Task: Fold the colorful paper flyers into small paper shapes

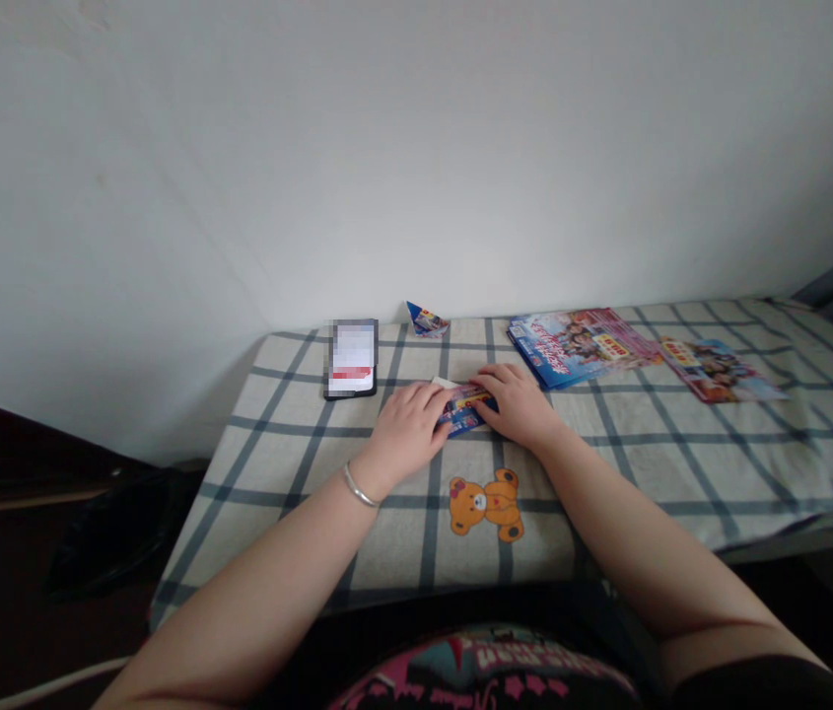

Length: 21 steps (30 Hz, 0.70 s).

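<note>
A small folded flyer (464, 420), blue with red and yellow print and a white edge showing at its upper left, lies on the cloth between my hands. My left hand (410, 426) grips its left end, fingers bent over the top and thumb near the lower edge. At the opposite end, my right hand (520, 402) has its fingers curled over the paper and its thumb pressed on the front. Parts of the flyer are hidden beneath my fingers. Behind it, close to the wall, stands a small folded paper piece (428, 320) with similar print and a pointed tip.
A phone (352, 360) with a lit screen leans left of the folded piece. To the right lie a stack of flyers (579, 345) and a loose flyer (723, 370). The checked tablecloth (298, 537) meets a white wall (416, 158). A black bag (120, 532) sits below left.
</note>
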### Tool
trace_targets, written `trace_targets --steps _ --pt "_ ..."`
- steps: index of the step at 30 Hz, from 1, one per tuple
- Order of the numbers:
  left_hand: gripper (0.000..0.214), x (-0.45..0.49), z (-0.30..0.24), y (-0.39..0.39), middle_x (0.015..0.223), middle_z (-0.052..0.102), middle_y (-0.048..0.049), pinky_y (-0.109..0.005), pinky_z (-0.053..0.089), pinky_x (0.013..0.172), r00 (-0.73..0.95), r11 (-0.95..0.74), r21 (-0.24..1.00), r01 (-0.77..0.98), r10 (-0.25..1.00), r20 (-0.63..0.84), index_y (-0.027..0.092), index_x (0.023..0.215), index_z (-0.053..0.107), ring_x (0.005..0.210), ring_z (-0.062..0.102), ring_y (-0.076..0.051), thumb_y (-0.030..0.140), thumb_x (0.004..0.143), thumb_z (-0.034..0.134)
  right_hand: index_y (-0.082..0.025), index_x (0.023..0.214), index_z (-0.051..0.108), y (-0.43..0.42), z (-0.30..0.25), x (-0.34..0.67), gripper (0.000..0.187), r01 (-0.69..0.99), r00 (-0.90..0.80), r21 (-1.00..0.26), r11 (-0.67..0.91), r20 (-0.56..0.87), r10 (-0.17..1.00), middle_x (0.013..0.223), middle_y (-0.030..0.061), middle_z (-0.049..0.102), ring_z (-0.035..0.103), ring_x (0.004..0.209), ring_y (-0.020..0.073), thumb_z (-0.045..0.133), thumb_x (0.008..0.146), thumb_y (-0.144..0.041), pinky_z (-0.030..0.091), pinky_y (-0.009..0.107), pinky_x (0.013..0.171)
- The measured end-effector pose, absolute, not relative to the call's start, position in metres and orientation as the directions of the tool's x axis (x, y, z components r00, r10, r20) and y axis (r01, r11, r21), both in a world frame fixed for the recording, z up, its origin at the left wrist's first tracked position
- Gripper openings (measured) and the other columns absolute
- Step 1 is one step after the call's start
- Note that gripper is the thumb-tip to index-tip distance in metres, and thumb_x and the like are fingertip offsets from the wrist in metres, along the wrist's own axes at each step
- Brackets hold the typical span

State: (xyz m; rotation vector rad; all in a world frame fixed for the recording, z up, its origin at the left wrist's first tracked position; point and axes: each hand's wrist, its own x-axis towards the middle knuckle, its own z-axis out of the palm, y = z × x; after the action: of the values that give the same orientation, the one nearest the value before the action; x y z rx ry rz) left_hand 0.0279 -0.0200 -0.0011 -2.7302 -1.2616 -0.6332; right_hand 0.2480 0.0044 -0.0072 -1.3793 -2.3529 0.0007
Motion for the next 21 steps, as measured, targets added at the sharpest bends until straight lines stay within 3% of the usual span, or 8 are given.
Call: trace_targets --steps 3,9,14,21 --pt "0.046 0.026 -0.007 -0.017 0.133 0.054 -0.0123 -0.047 0.034 0.109 0.544 -0.633 0.125 0.764 0.736 0.404 0.016 0.132 0.047 0.126 0.045 -0.028 0.033 0.09 0.054 -0.019 0.117 0.063 0.004 -0.007 0.248 0.034 0.817 -0.45 -0.211 0.536 0.347 0.823 0.12 0.0112 0.06 0.051 0.112 0.0279 0.057 0.087 -0.033 0.043 0.046 0.1" --pt "0.05 0.025 -0.015 -0.014 0.142 0.048 -0.0121 -0.049 0.029 0.112 0.527 -0.602 0.128 0.788 0.767 0.365 0.016 0.138 0.043 0.133 0.039 -0.028 0.039 0.094 0.046 -0.021 0.113 0.064 0.002 -0.006 0.247 0.029 0.756 -0.51 -0.239 0.61 0.371 0.776 0.119 0.0102 0.061 0.053 0.111 0.0265 0.058 0.086 -0.029 0.045 0.045 0.099" --pt "0.055 0.024 -0.016 -0.013 0.144 0.045 -0.0143 -0.05 0.029 0.113 0.511 -0.585 0.152 0.797 0.786 0.348 0.014 0.14 0.039 0.136 0.036 -0.029 0.042 0.093 0.048 -0.021 0.114 0.064 0.002 -0.005 0.246 0.031 0.694 -0.569 -0.268 0.669 0.365 0.737 0.119 0.0103 0.062 0.053 0.112 0.0257 0.059 0.084 -0.024 0.044 0.046 0.1" --pt "0.053 0.023 -0.016 -0.011 0.136 0.052 -0.0126 -0.048 0.029 0.112 0.579 -0.659 0.167 0.733 0.734 0.356 0.017 0.139 0.04 0.13 0.043 -0.027 0.038 0.092 0.05 -0.023 0.113 0.065 0.003 -0.005 0.245 0.033 0.628 -0.605 -0.319 0.71 0.373 0.703 0.119 0.0096 0.061 0.053 0.112 0.0248 0.06 0.081 -0.019 0.044 0.047 0.1"
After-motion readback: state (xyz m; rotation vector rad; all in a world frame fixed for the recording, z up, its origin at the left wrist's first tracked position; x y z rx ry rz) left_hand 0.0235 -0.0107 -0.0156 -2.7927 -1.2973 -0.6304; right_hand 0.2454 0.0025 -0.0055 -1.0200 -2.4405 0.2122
